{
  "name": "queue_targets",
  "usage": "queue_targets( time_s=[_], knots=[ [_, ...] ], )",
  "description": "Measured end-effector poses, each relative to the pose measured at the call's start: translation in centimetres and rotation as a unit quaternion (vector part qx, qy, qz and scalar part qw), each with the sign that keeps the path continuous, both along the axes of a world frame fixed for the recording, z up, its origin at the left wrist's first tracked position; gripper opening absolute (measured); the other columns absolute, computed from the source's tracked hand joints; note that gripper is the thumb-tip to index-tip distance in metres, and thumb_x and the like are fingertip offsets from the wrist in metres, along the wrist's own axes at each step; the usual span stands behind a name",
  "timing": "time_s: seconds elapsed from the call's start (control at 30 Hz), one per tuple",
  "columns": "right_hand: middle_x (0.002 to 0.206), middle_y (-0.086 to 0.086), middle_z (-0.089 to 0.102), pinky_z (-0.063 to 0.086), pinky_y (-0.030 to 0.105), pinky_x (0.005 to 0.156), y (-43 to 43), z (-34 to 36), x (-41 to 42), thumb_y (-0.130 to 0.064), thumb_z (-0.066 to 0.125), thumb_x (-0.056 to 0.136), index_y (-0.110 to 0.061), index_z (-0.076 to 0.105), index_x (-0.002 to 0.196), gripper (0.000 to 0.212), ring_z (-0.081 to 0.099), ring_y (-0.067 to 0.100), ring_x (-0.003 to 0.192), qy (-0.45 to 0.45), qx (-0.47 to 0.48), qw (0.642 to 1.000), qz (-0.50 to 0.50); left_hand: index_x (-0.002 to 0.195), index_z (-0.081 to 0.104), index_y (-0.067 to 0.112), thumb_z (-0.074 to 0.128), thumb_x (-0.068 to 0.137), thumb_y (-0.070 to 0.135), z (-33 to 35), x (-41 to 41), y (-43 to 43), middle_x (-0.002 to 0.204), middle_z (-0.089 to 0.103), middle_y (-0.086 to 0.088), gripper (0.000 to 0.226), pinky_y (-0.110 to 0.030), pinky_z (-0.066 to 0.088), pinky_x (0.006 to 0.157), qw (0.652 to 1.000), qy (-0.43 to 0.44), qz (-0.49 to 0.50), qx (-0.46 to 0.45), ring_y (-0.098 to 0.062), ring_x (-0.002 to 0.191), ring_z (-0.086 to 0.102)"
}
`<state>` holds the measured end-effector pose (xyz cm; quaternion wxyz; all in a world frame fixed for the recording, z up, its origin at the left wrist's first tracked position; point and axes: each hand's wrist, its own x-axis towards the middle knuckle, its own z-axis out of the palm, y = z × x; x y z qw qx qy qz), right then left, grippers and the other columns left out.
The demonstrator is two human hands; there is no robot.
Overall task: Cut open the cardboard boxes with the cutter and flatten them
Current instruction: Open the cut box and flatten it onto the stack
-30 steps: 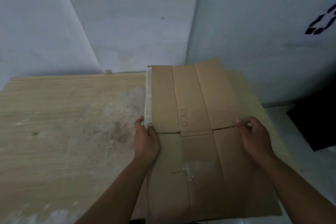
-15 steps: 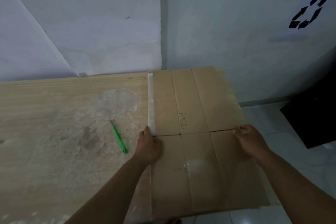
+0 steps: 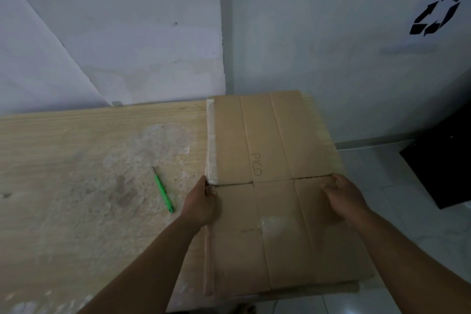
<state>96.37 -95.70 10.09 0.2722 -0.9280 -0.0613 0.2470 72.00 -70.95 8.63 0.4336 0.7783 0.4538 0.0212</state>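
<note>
The flattened, creased cardboard box [image 3: 267,135] lies on a worn wooden table [image 3: 76,160]. The left hand [image 3: 201,204] and right hand [image 3: 344,199] grip its sides. A green cutter [image 3: 164,190] lies to its left, a white wall [image 3: 127,33] behind it.

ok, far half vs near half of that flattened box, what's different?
The far half has PICO printed on its middle panel; the near half shows no print. The far half has a pale tape strip down its left edge; the near half has a shiny clear tape patch near its middle. Shared: both are brown cardboard, lying flat, divided by lengthwise creases, and they meet at the cross seam.
</note>
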Motion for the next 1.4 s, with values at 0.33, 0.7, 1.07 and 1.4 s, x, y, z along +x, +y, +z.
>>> queue_targets(
  time_s=[0.33,0.7,1.07,1.4],
  knots=[
    [0.144,0.022,0.040,0.040,0.045,0.101,1.9,0.9,-1.8,-0.038,0.045,0.094,-0.020,0.034,0.151,0.061,0.045,0.041,0.127,-0.042,-0.126,0.991,0.004,0.134,0.050,0.012,0.040,0.103,0.006,0.2,-1.1,2.1,0.131,0.061,-0.009,0.033,-0.041,0.049,0.095,0.992,0.002,-0.050,-0.117,-0.026,0.118,0.057],
    [0.148,0.017,0.045,0.038,0.043,0.110,13.7,3.6,-11.9,-0.039,0.047,0.096,-0.018,0.045,0.144,0.053,0.045,0.033,0.135,-0.200,-0.092,0.953,0.209,0.156,0.037,0.006,0.048,0.109,0.031,3.3,-5.4,8.4,0.156,0.047,-0.014,0.054,-0.036,0.038,0.114,0.982,0.041,-0.164,0.087,-0.030,0.142,0.046],
    [0.155,0.014,0.038,0.033,0.038,0.115,35.5,4.1,-30.9,-0.047,0.032,0.092,-0.017,0.050,0.144,0.062,0.038,0.026,0.142,-0.184,-0.073,0.940,0.279,0.142,0.053,0.008,0.036,0.112,0.025,3.9,-25.2,28.0,0.134,0.063,-0.014,0.039,-0.031,0.041,0.093,0.974,0.041,-0.171,0.139,-0.031,0.122,0.057],
    [0.161,0.011,0.030,0.027,0.037,0.119,50.6,3.9,-47.0,-0.043,0.041,0.100,-0.018,0.040,0.152,0.058,0.030,0.025,0.147,-0.137,-0.048,0.924,0.353,0.149,0.046,0.012,0.045,0.109,0.023,3.2,-41.1,39.9,0.151,0.050,-0.009,0.042,-0.028,0.035,0.110,0.990,0.016,-0.079,0.117,-0.023,0.139,0.047]
  ],
)
